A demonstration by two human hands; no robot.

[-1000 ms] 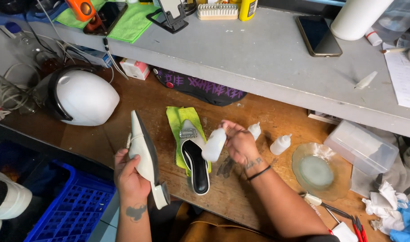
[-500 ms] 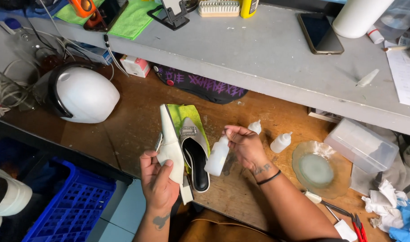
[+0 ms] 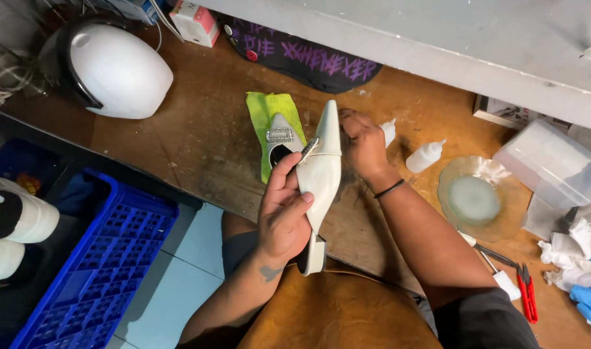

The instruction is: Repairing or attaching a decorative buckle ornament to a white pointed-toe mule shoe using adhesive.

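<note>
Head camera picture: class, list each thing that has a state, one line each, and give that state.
White shoe: held sole up in the left hand, toe pointing away.
Second shoe: lying on the green cloth, opening up.
Right hand: at the held shoe's toe, over a small white bottle.
Squeeze bottle: tipped over, capped.
Glass dish: upright on the bench.
Helmet: resting on the bench.

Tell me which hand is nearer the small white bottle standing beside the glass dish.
Right. The right hand is just left of the bottle; the left hand is farther off, holding the shoe.
</note>
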